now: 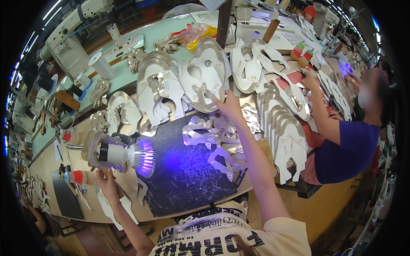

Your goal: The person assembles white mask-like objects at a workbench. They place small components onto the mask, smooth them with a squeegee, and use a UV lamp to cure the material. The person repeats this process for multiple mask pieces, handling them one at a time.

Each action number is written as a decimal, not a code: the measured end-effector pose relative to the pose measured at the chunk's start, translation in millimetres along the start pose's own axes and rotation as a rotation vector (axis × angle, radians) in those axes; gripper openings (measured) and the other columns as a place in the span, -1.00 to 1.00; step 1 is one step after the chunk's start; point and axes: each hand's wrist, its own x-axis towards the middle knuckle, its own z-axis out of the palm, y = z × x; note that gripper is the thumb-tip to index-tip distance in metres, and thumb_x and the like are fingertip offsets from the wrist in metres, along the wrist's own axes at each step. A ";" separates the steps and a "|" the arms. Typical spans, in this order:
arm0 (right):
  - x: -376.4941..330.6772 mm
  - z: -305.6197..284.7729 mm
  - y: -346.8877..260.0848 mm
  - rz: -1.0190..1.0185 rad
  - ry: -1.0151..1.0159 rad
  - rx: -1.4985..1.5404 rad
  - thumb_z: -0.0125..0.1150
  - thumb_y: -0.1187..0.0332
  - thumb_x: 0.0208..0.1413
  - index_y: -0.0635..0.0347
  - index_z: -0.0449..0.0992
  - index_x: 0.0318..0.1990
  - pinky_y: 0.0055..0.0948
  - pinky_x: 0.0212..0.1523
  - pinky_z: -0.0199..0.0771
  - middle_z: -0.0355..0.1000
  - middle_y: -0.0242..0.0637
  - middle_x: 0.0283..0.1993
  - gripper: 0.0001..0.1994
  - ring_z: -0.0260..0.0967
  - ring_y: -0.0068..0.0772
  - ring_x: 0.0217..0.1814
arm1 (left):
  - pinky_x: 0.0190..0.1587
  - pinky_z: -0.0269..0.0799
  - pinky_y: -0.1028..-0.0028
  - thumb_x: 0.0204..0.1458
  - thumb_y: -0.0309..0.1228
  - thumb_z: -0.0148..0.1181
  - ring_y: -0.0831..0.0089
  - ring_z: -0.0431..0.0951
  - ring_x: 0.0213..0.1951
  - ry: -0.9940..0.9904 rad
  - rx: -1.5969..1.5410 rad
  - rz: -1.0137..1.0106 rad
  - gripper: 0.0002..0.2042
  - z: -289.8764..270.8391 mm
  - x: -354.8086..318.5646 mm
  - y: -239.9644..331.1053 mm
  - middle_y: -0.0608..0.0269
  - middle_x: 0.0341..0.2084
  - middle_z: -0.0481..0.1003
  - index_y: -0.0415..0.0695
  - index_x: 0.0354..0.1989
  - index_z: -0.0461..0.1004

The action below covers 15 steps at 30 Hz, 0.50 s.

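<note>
- In the head view, the person's cream shirt (205,234), with dark lettering, lay nearest the camera along the lower edge.
- A lamp (144,158) with a finned, flared head jutted over the left part of the brown worktop (141,207); a violet-blue spot (173,160) glowed on the dark mat (179,192) to its right.
- The left hand (106,181) was just below the lamp, thumb and forefinger close together; I could not tell whether its grip was clamped on anything.
- A white cut piece (106,207) lay beneath the left wrist.
- The right hand (229,106) reached to a stack of white and silvery pieces (209,72) beyond the mat, fingers touching its lower right edge; I could not tell whether its grip had closed on the top piece.
- To that stack's left stood another pile (156,70) of similar pieces.
- Silvery strap-like pieces (197,133) lay loosely heaped on the mat, left of the right forearm.
- Right of that forearm ran an overlapping row of white pieces (290,138).
- Farther right, a co-worker in a purple top (350,147) reached over more pieces.
- At the far left stood a sewing machine (64,40) and a white thread cone (101,66).
</note>
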 end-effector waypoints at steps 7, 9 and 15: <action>14.8 3.8 1.7 0.137 -0.024 -0.309 0.42 -0.07 -0.14 0.32 0.52 0.02 -0.21 -0.05 0.52 0.55 0.05 -0.09 -0.32 0.54 -0.08 0.00 | -0.43 0.39 0.61 0.09 -0.51 0.23 0.59 0.48 -0.44 -0.021 -0.021 -0.047 -0.72 1.3 25.1 -42.4 0.27 -0.34 0.49 -0.27 -0.03 0.41; 16.3 3.1 3.3 0.141 0.012 -0.277 0.41 -0.05 -0.12 0.28 0.54 0.01 -0.19 -0.05 0.51 0.55 0.04 -0.10 -0.36 0.54 -0.06 -0.04 | -0.28 0.45 0.51 0.05 -0.48 0.26 0.51 0.51 -0.38 0.001 -0.015 0.091 -0.71 7.2 46.2 -58.6 0.28 -0.33 0.51 -0.28 -0.05 0.44; 20.7 -15.3 20.5 -0.018 0.445 -0.124 0.38 0.09 0.00 0.26 0.55 -0.01 -0.13 -0.01 0.45 0.43 -0.04 -0.06 -0.51 0.42 0.00 0.01 | -0.07 0.48 0.34 0.00 -0.42 0.31 0.34 0.56 -0.24 0.005 0.446 0.290 -0.71 18.2 99.4 -81.8 0.21 -0.29 0.56 -0.30 -0.13 0.50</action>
